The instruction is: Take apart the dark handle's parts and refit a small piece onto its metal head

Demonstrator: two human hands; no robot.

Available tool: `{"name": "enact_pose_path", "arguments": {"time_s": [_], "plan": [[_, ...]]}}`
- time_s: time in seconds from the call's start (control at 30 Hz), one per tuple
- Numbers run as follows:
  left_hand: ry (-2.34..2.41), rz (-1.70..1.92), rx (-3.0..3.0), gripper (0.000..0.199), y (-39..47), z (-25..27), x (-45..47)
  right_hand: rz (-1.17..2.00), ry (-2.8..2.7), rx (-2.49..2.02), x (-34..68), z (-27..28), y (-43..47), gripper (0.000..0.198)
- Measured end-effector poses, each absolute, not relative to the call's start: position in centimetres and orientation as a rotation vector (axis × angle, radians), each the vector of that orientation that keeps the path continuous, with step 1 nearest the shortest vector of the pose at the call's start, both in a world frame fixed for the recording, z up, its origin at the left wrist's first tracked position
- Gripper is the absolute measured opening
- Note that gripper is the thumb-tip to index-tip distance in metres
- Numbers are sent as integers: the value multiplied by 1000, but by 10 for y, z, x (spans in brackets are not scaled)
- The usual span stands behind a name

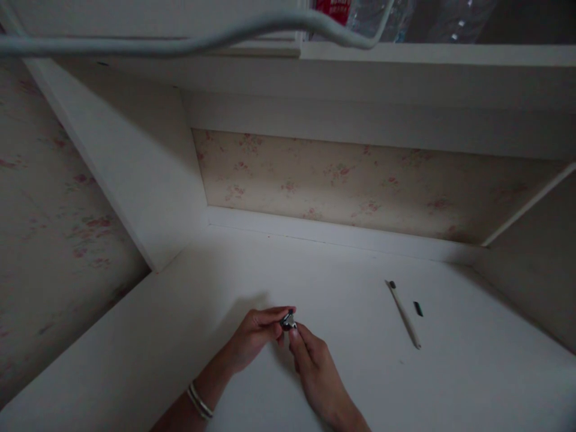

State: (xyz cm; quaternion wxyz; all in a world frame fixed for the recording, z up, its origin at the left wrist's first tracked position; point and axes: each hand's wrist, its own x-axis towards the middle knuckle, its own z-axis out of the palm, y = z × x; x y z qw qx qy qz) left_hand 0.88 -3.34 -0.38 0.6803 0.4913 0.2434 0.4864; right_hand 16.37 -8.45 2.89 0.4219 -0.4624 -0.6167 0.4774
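Between the fingertips of both hands is a small black and shiny silver object (288, 320); its kind is too small to make out. My left hand (255, 335) pinches it from the left, thumb and forefinger closed. From the lower right, my right hand (312, 360) grips its other side with thumb and bent fingers. The fingers cover part of the object, which is held just above the white desktop. Off to the right lies a slim pale toothbrush (405, 317) with a dark head. Beside it rests a small dark rectangular piece (418, 308).
The white desktop (360, 384) is bounded by a left side panel (130, 162) and a low back ledge (315, 231). Overhead runs a shelf (405, 54) carrying clear plastic bottles (461, 21) and a red package (335, 9). A pale curved bar (202, 43) crosses the upper left.
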Motion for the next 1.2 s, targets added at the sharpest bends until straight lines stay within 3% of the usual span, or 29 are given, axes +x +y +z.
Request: {"name": "enact_pose_path", "arguments": {"time_s": [0.43, 0.73, 1.2], "plan": [[528, 1030, 919, 36, -38, -2, 15, 1057, -1572, -1122, 154, 27, -86, 35], [451, 1025, 714, 21, -38, -1, 16, 1514, -1175, -954, 148, 22, -86, 48], [341, 983, 713, 23, -38, 6, 15, 1457, -1174, -1041, 147, 23, -92, 45]]}}
